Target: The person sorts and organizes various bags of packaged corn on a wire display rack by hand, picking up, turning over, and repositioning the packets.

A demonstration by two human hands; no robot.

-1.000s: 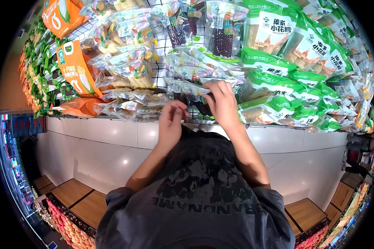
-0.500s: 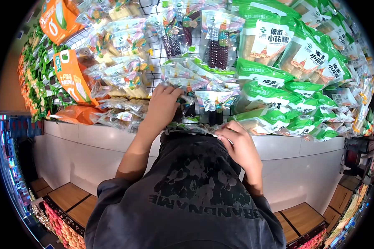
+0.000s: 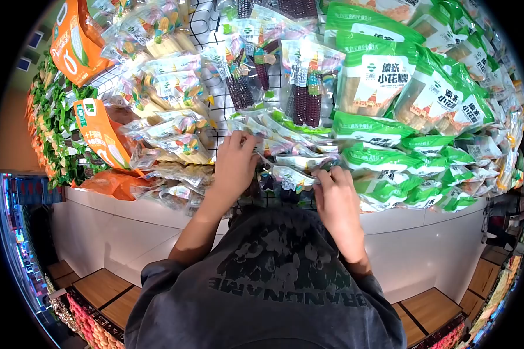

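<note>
Clear bags of dark purple corn lie in a stack on the wire rack in front of me. My left hand (image 3: 237, 160) is closed at the left side of this stack, its curled fingertips on the edge of a corn bag (image 3: 268, 139). On the other side, the fingers of my right hand (image 3: 337, 198) are pinched at the right top corner of the front purple corn bag (image 3: 294, 179). Part of that bag's lower end is hidden low against the rack. Just behind, another purple corn bag (image 3: 307, 96) lies face up with its cobs showing.
Green-topped bags (image 3: 384, 75) are piled on the right. To the left are clear bags of pale corn (image 3: 177, 90) and orange bags (image 3: 102, 136). A white counter front (image 3: 134, 224) runs below the rack, close to my body.
My right hand has moved up from the counter edge onto the front corn bag. That bag's top has tipped. My left hand stays at the stack's left side; the view has shifted slightly.
</note>
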